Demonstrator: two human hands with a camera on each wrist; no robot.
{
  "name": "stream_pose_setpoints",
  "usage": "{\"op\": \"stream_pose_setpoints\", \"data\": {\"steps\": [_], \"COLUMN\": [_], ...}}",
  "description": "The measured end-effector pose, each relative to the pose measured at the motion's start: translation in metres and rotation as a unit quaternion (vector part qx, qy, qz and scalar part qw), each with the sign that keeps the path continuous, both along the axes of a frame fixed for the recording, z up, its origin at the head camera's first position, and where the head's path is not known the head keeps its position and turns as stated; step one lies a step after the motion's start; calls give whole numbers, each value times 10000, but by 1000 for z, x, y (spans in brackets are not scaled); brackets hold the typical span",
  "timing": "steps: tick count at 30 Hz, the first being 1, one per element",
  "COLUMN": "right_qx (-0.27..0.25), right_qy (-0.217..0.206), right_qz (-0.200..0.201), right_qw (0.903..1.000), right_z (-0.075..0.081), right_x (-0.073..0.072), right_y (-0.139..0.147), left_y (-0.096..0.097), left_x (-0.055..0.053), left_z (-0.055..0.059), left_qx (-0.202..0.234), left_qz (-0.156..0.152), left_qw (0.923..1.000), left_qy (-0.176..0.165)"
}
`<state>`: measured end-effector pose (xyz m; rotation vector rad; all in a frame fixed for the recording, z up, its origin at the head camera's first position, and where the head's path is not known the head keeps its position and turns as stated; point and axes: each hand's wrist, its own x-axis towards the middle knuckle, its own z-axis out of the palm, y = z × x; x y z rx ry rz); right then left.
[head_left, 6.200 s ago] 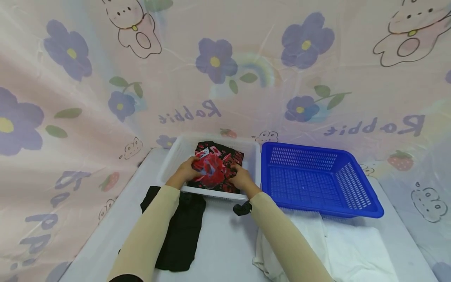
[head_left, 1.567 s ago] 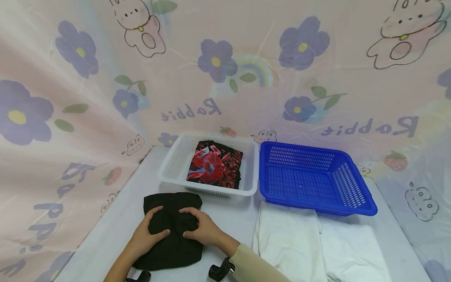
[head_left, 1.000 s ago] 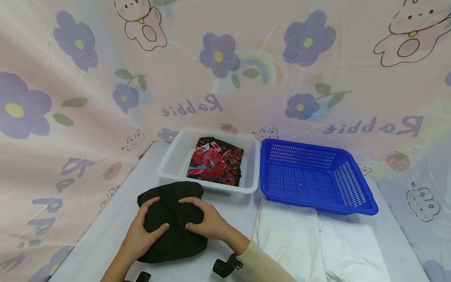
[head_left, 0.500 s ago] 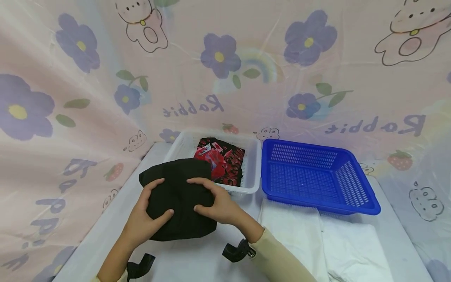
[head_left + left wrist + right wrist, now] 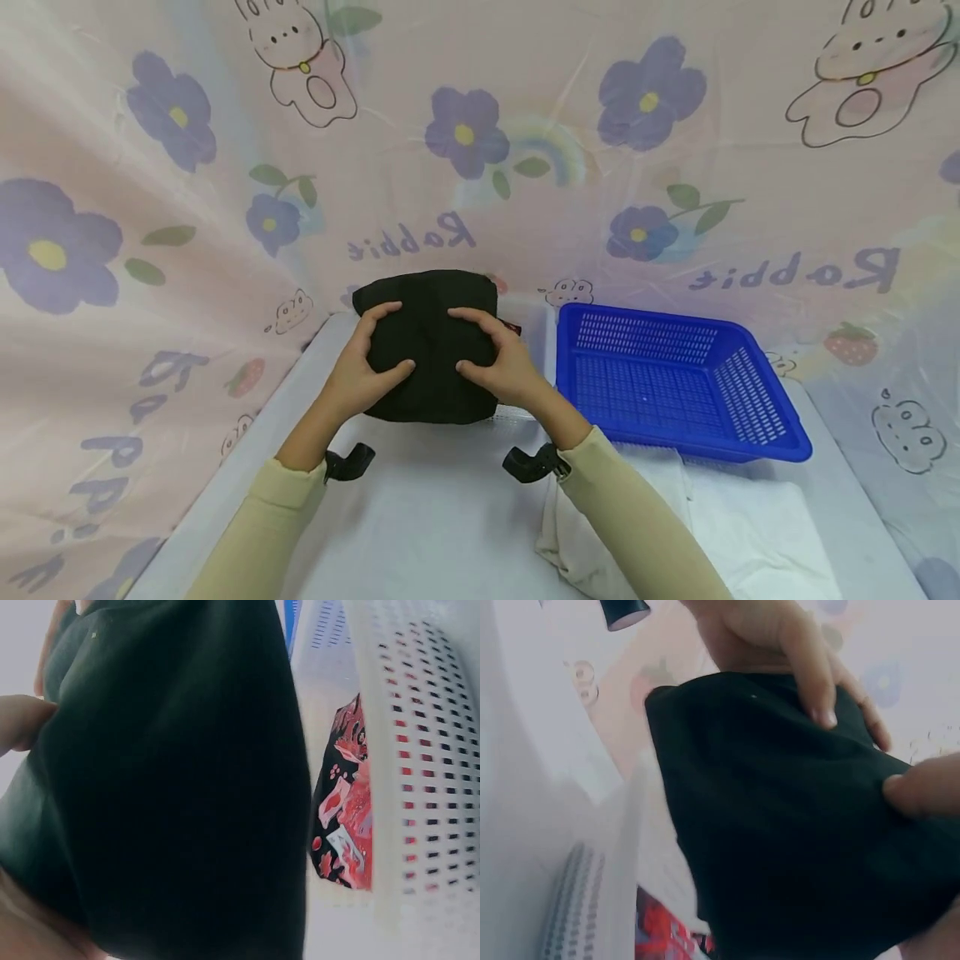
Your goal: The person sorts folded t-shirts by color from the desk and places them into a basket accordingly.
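Both hands hold a folded black garment (image 5: 431,375) above the white basket (image 5: 542,333), one at each side of it. My left hand (image 5: 362,371) grips the garment's left part, thumb and fingers dimpling the cloth. Opposite it, my right hand (image 5: 513,367) pinches the right part the same way. In the left wrist view, a folded black-and-red patterned garment (image 5: 343,802) lies inside the basket, seen past the black cloth's edge. From the head view the black garment covers most of that basket and nearly all of the patterned one.
A blue perforated basket (image 5: 645,392) stands right beside the white one. Folded white cloth (image 5: 765,533) lies on the table in front of it, partly under the right sleeve. A curtain (image 5: 525,233) printed with flowers and rabbits hangs behind the white table (image 5: 420,517).
Earlier, both hands rested on the patterned garment in the white basket. They then gripped the black garment on the table, lifted it, and carried it forward and right over the white basket.
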<state>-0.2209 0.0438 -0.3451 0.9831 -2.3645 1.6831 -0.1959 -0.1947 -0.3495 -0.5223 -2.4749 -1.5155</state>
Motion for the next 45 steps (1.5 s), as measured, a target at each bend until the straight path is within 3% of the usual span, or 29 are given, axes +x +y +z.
{"op": "stream_pose_setpoints", "data": {"steps": [4, 8, 12, 16, 25, 29, 33, 37, 45], "right_qx": [-84, -94, -204, -315, -329, -64, 331, 589, 1130], "right_qy": [-175, -319, -583, -848, -1414, -1657, -1905, -2072, -2348], "right_qz": [-301, -605, -815, -1031, -1408, -1580, -1728, -1849, -1964], "right_qw": [9994, 9976, 9948, 9906, 9793, 9734, 9658, 9589, 9453], "right_z": [-3, -15, -29, -49, -81, -92, -102, -108, -111], "right_x": [-19, -39, -52, -62, -73, -76, -76, -76, -82], "right_y": [5, 9, 12, 12, 8, 6, 6, 6, 4], "left_y": [9, 16, 22, 26, 28, 29, 31, 31, 25], "left_x": [-32, -64, -84, -98, -111, -113, -115, -119, -126], "left_z": [1, -11, -25, -42, -71, -83, -92, -98, -99], "left_qx": [98, 117, 12, -158, -597, -905, -1203, -1372, -1350], "left_qz": [-182, -300, -295, -179, 98, 173, 60, -78, 66], "left_qw": [9997, 9994, 9991, 9983, 9933, 9877, 9799, 9758, 9704], "left_qy": [-121, -142, -317, -533, -983, -1267, -1588, -1702, -2002]}}
